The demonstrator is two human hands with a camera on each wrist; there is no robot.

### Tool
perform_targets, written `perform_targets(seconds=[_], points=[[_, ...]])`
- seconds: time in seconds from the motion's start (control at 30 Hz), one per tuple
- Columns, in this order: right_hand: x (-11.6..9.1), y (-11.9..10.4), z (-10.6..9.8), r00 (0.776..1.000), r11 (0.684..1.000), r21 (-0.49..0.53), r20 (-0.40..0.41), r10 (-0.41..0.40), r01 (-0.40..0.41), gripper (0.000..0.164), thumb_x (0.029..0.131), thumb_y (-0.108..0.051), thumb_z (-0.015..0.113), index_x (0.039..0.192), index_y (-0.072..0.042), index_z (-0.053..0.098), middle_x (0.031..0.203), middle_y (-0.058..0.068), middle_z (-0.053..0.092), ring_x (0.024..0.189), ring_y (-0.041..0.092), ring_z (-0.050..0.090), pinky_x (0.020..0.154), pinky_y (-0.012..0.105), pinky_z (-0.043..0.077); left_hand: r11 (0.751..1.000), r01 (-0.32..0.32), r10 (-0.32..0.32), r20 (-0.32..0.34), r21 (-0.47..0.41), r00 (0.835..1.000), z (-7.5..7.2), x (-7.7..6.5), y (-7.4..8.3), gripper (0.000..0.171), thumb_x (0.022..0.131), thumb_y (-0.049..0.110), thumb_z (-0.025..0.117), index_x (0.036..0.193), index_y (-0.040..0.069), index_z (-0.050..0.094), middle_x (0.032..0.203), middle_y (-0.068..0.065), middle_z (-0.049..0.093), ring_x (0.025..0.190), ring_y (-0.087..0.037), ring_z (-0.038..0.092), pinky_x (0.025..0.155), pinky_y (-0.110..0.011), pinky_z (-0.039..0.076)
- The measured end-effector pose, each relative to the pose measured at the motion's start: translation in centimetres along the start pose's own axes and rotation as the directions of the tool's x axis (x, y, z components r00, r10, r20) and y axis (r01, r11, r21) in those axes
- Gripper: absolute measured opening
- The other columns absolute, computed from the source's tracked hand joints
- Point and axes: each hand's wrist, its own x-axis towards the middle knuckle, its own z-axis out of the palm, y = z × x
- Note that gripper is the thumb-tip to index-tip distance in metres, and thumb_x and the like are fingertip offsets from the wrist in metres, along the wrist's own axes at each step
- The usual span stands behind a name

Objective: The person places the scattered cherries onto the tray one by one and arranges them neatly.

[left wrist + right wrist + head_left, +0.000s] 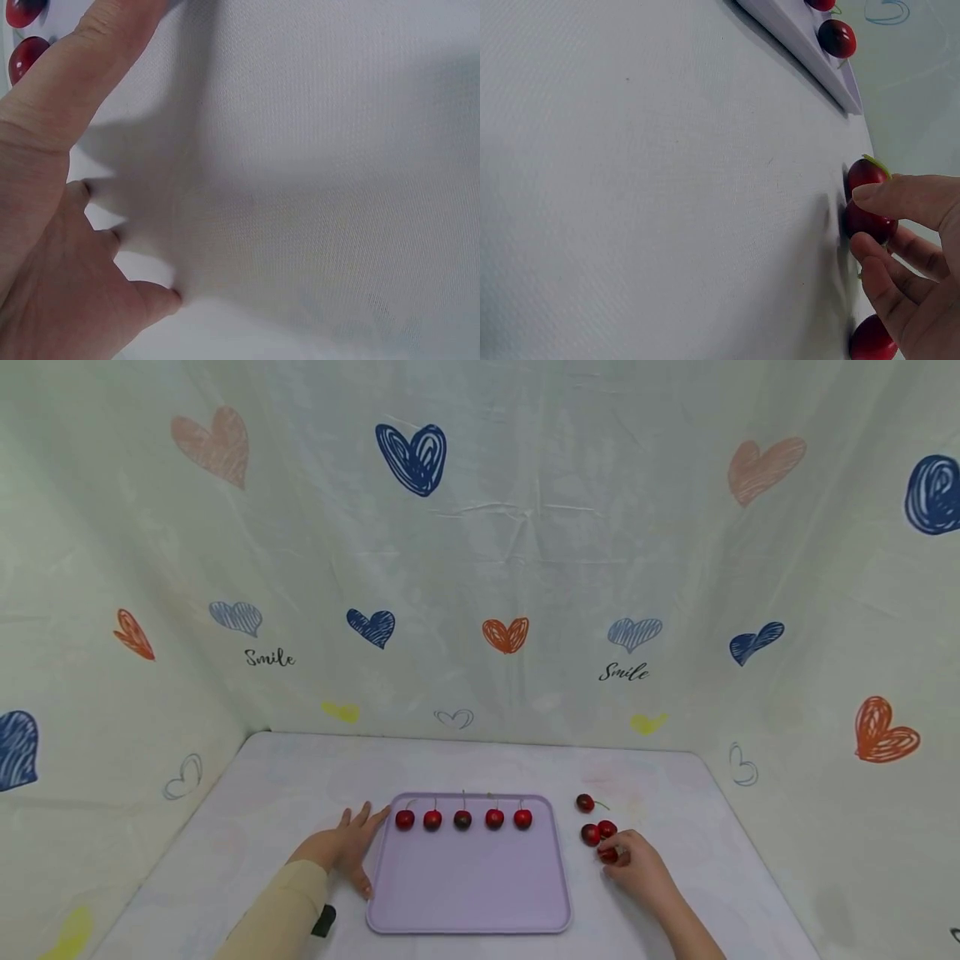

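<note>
Fingers spread, my left hand (347, 846) lies at the left edge of a lilac tray (468, 893), thumb and fingertips right at the rim. My right hand (637, 868) is right of the tray and pinches a dark red cherry (608, 856) between thumb and fingers; in the right wrist view this cherry (870, 223) is partly covered by the fingertips. Just beyond it are two cherries side by side, one (591, 835) and another (607, 828), with a stemmed cherry (585, 802) farther back. Along the tray's far edge stands a row of several cherries (462, 819), stems upward.
Tray and loose cherries are on a white table (300, 777). A pale curtain (480, 552) with printed hearts hangs behind and at both sides. Beside the left sleeve (281, 910) lies a small black object (324, 921).
</note>
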Motion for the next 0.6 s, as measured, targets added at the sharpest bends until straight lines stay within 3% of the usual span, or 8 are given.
perform_targets(seconds=[0.2,0.6], points=[[-0.01,0.01,0.11,1.0,0.999,0.031,-0.007,-0.006,0.007,0.032,0.073,0.008,0.076,0.101,-0.005,0.071,0.102,0.006,0.06,0.074,0.015,0.056,0.059,0.027,0.05,1.0,-0.012,0.012,-0.006,0.011,1.0,0.01,0.07,-0.09,0.122,0.056,0.036,0.095,0.15,0.004,0.025,0.153,-0.036,0.016,0.134,-0.064,0.012,0.101,-0.074,0.022],[0.44,0.57,0.62,0.999,0.995,0.09,-0.03,0.043,-0.04,0.032,0.08,0.004,0.071,0.111,-0.004,0.071,0.088,0.004,0.058,0.068,0.017,0.05,0.053,0.027,0.045,1.0,-0.001,0.001,-0.003,0.016,1.0,-0.08,0.04,-0.01,0.121,0.057,0.038,0.095,0.15,0.004,0.026,0.153,-0.035,0.017,0.134,-0.064,0.013,0.101,-0.073,0.023]])
